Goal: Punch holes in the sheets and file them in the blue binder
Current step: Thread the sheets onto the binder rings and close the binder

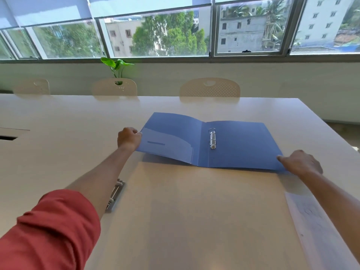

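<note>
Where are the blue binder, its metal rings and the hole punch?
blue binder (243,145): head view, on the right inside cover.
metal rings (212,138): head view, on the ring bar.
hole punch (115,193): head view, on its metal lever.

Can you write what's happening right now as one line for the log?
binder: open on table | left hand: grips left cover edge | right hand: rests on right cover corner | rings: empty
</note>
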Demonstrator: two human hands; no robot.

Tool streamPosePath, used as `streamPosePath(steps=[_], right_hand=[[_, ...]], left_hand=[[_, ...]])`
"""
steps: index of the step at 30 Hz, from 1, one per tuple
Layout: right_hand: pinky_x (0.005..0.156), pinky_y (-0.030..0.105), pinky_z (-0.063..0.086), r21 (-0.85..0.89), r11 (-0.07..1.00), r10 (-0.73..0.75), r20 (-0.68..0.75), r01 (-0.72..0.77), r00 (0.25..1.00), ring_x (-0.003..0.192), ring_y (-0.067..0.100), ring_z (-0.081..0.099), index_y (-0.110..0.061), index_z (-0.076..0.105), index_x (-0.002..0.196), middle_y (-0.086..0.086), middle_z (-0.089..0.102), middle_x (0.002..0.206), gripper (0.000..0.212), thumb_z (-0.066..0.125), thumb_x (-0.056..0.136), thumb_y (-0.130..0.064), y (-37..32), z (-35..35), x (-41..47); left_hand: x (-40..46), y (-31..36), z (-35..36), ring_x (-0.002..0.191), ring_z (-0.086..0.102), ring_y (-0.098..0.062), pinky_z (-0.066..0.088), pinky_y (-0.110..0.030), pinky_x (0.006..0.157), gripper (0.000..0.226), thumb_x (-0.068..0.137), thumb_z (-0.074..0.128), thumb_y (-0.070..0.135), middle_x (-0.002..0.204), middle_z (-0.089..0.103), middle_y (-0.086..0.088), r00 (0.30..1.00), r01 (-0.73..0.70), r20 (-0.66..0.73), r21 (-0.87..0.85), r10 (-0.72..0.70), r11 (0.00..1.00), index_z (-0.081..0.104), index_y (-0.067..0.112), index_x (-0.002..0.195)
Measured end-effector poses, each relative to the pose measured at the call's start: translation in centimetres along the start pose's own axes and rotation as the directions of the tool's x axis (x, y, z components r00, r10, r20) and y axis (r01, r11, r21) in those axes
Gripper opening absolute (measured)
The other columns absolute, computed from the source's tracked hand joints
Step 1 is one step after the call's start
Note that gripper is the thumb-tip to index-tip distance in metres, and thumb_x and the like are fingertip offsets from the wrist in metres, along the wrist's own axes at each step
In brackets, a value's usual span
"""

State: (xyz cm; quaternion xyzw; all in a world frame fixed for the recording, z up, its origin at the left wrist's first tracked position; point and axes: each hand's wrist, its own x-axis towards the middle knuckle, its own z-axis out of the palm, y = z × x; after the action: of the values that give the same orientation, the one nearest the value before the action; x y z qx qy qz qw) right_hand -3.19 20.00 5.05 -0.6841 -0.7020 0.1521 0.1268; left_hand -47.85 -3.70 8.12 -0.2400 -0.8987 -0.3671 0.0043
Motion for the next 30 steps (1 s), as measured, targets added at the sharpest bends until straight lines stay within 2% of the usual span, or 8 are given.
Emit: streamPosePath(steps=[5, 8, 12, 15, 18, 23, 26, 30], right_hand=[[0.071, 0.038, 0.040, 0.097, 0.992, 0.079, -0.009, -0.078, 0.997, 0.102, 0.042, 0.062, 0.002, 0.063, 0.107, 0.028, 0.065, 0.112, 0.055, 0.062, 0.085, -0.048, -1.5, 1.1, 2.0], [0.072, 0.037, 0.039, 0.155, 0.983, 0.102, 0.005, -0.102, 0.995, 0.101, 0.043, 0.061, 0.005, 0.061, 0.108, 0.030, 0.064, 0.111, 0.053, 0.064, 0.086, -0.044, -2.5, 1.4, 2.8], [0.076, 0.038, 0.043, 0.230, 0.960, 0.152, 0.042, -0.158, 0.987, 0.102, 0.044, 0.060, 0.004, 0.057, 0.105, 0.029, 0.062, 0.112, 0.043, 0.067, 0.086, -0.033, -3.0, 1.7, 3.4], [0.076, 0.039, 0.045, 0.272, 0.944, 0.178, 0.056, -0.186, 0.982, 0.102, 0.044, 0.060, 0.002, 0.055, 0.098, 0.029, 0.061, 0.114, 0.031, 0.069, 0.083, -0.022, -2.8, 2.0, 3.6], [0.073, 0.037, 0.043, 0.317, 0.927, 0.197, 0.047, -0.202, 0.979, 0.101, 0.044, 0.060, 0.001, 0.056, 0.095, 0.029, 0.062, 0.113, 0.026, 0.069, 0.082, -0.017, -2.7, 2.2, 3.5], [0.075, 0.035, 0.043, 0.489, 0.855, 0.171, 0.050, -0.173, 0.984, 0.089, 0.035, 0.054, -0.002, 0.066, 0.099, 0.023, 0.064, 0.113, 0.021, 0.065, 0.085, -0.017, -2.5, 2.0, 3.3], [0.080, 0.035, 0.043, 0.531, 0.839, 0.126, 0.016, -0.115, 0.992, 0.093, 0.035, 0.055, -0.003, 0.067, 0.115, 0.022, 0.064, 0.117, 0.032, 0.063, 0.088, -0.019, -2.4, 1.4, 2.8], [0.083, 0.038, 0.046, 0.558, 0.828, 0.097, -0.039, -0.059, 0.995, 0.090, 0.034, 0.054, -0.004, 0.068, 0.112, 0.021, 0.066, 0.114, 0.029, 0.063, 0.088, -0.019, -2.2, 0.1, 1.2]], left_hand=[[2.0, -0.4, 0.9, 0.063, 0.046, -0.029, 0.030, -0.033, 0.051, 0.044, 0.086, 0.062, 0.035, 0.059, 0.042, -0.005, 0.994, 0.067, 0.079, 0.044, -0.070, 0.997, 0.036, 0.015, 0.056], [2.8, -0.3, 1.8, 0.088, 0.063, -0.037, 0.046, -0.040, 0.067, 0.041, 0.087, 0.062, 0.037, 0.079, 0.062, -0.022, 0.983, 0.130, 0.126, 0.047, -0.135, 0.990, 0.053, 0.005, 0.065], [3.8, -0.4, 3.0, 0.104, 0.061, -0.037, 0.049, -0.039, 0.081, 0.042, 0.082, 0.071, 0.026, 0.116, 0.063, -0.022, 0.965, 0.230, 0.131, -0.005, -0.228, 0.973, 0.061, -0.005, 0.109], [4.1, -0.9, 3.2, 0.097, 0.061, -0.035, 0.047, -0.035, 0.074, 0.034, 0.080, 0.073, 0.017, 0.112, 0.063, -0.020, 0.948, 0.304, 0.122, -0.086, -0.293, 0.949, 0.059, -0.003, 0.103], [4.2, -1.4, 3.4, 0.068, 0.054, -0.025, 0.041, -0.028, 0.060, 0.019, 0.081, 0.073, 0.014, 0.096, 0.062, -0.013, 0.943, 0.329, 0.130, -0.199, -0.308, 0.923, 0.060, 0.004, 0.090], [3.9, -1.2, 3.1, 0.086, 0.056, -0.026, 0.045, -0.030, 0.078, 0.008, 0.083, 0.070, 0.012, 0.096, 0.062, -0.004, 0.961, 0.277, 0.106, -0.373, -0.255, 0.885, 0.063, 0.016, 0.083], [3.6, -0.1, 2.1, 0.087, 0.058, -0.025, 0.047, -0.029, 0.078, 0.009, 0.082, 0.071, 0.013, 0.096, 0.063, -0.003, 0.972, 0.232, 0.073, -0.434, -0.223, 0.870, 0.067, 0.017, 0.088], [2.8, 1.7, 0.0, 0.087, 0.060, -0.025, 0.049, -0.030, 0.074, 0.008, 0.081, 0.072, 0.014, 0.098, 0.065, -0.003, 0.982, 0.183, 0.052, -0.468, -0.180, 0.864, 0.068, 0.019, 0.086]])
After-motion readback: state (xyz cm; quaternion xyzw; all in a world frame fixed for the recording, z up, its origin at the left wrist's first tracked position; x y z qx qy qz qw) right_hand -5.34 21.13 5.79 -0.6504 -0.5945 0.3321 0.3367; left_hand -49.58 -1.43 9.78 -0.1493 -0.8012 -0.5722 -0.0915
